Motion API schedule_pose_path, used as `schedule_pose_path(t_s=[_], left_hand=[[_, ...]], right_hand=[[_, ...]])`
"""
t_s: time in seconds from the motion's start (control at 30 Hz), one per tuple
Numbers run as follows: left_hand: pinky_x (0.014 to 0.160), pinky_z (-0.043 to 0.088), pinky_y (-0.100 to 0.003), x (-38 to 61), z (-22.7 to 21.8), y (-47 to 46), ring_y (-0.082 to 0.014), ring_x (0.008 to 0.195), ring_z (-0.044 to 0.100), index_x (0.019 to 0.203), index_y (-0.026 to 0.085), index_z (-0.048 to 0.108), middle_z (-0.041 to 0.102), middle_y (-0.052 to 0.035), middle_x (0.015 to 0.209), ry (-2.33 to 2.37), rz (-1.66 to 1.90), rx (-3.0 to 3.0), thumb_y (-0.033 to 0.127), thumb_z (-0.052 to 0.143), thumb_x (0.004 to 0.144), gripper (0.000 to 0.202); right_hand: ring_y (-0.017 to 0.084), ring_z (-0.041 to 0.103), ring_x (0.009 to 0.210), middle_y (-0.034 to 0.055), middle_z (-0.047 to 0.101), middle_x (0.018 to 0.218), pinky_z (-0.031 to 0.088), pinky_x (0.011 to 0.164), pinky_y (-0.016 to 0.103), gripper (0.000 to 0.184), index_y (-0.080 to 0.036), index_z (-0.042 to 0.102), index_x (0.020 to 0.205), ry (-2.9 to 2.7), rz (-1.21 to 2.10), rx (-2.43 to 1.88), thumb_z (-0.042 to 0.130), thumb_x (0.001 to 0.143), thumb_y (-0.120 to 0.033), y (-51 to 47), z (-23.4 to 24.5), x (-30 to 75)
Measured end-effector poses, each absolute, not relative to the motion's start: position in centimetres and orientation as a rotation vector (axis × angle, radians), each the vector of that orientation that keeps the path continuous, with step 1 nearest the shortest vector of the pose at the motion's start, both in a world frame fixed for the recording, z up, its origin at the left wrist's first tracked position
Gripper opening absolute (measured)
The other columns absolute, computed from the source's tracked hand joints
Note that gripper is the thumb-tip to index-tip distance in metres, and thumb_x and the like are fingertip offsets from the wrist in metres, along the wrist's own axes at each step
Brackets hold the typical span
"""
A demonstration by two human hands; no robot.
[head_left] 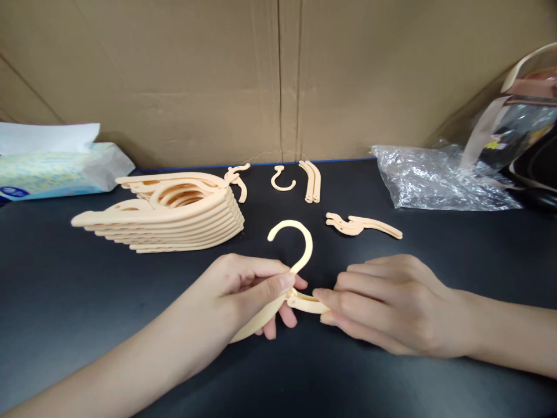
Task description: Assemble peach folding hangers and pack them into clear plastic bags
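Observation:
A peach plastic hanger (pixel 298 247) with an upright hook sits between my hands, low over the black table (pixel 65 302). My left hand (pixel 243 290) is closed around its left arm and the base of the hook. My right hand (pixel 383 302) pinches the hanger's right arm piece with curled fingers. Behind my left hand lies a stack of several finished peach hangers (pixel 169 215). Loose parts lie further back: a small hook (pixel 282 180), a pair of straight arms (pixel 312 181), an arm piece (pixel 363 225) and a curled piece (pixel 237 177).
A tissue pack (pixel 52 165) rests at the back left. A crumpled clear plastic bag (pixel 435 180) and a shiny packet (pixel 517 116) sit at the back right. A cardboard wall (pixel 278 75) closes off the table's far edge.

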State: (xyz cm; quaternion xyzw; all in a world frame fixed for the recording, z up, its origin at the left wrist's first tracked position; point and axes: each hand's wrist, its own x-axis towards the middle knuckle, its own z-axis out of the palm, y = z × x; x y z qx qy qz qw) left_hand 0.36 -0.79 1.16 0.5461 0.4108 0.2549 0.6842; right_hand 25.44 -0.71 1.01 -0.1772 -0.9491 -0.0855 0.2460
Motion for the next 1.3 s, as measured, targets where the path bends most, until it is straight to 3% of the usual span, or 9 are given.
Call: schedule_pose_path(t_s=[0.37, 0.53, 0.77, 1.0, 1.3], left_hand=[[0.055, 0.047, -0.013, 0.4, 1.6, -1.3, -0.0079, 0.058, 0.061, 0.094, 0.022, 0.084, 0.073, 0.0015, 0.07, 1.024, 0.552, 1.394, 0.046, 0.064, 0.099, 0.031], [0.05, 0.042, -0.014, 0.6, 1.6, -1.3, -0.0084, 0.054, 0.059, 0.091, 0.018, 0.082, 0.067, 0.0022, 0.061, 1.032, 0.566, 1.601, 0.044, 0.055, 0.102, 0.038], [0.045, 0.035, -0.016, 1.4, 3.2, -1.5, -0.0081, 0.047, 0.052, 0.064, 0.018, 0.064, 0.06, 0.0027, 0.053, 1.17, 0.454, 1.873, 0.041, 0.044, 0.098, 0.046], [0.045, 0.035, -0.02, 1.3, 3.6, -1.8, -0.0105, 0.046, 0.049, 0.064, 0.021, 0.057, 0.055, 0.0021, 0.052, 1.196, 0.372, 1.909, 0.049, 0.035, 0.097, 0.049], [0.044, 0.035, -0.02, 1.4, 3.6, -1.6, -0.0101, 0.044, 0.048, 0.062, 0.022, 0.054, 0.055, 0.0027, 0.051, 1.175, 0.37, 1.944, 0.044, 0.036, 0.098, 0.047]], right_hand=[[0.012, 0.036, 0.051, -0.0047, 0.052, 0.064, 0.031, 0.045, 0.03, 0.04, -0.018, 0.064, 0.078, -2.6, -0.108, -0.516, 0.042, 0.112, -0.02, -1.0, 1.0, 25.5], [0.013, 0.036, 0.052, -0.0044, 0.052, 0.065, 0.032, 0.046, 0.03, 0.039, -0.017, 0.066, 0.08, -2.613, -0.096, -0.512, 0.042, 0.112, -0.02, -1.0, 1.1, 25.5], [0.012, 0.041, 0.054, -0.0041, 0.054, 0.067, 0.034, 0.048, 0.029, 0.041, -0.017, 0.067, 0.081, -2.619, -0.01, -0.526, 0.041, 0.113, -0.021, -1.0, 1.1, 25.7], [0.012, 0.041, 0.054, -0.004, 0.054, 0.067, 0.034, 0.048, 0.029, 0.039, -0.016, 0.068, 0.083, -2.623, 0.0, -0.531, 0.042, 0.112, -0.022, -0.9, 1.1, 25.7], [0.011, 0.041, 0.051, -0.0046, 0.055, 0.065, 0.033, 0.047, 0.028, 0.041, -0.016, 0.07, 0.087, -2.629, -0.009, -0.546, 0.039, 0.113, -0.024, -0.7, 1.0, 25.6]])
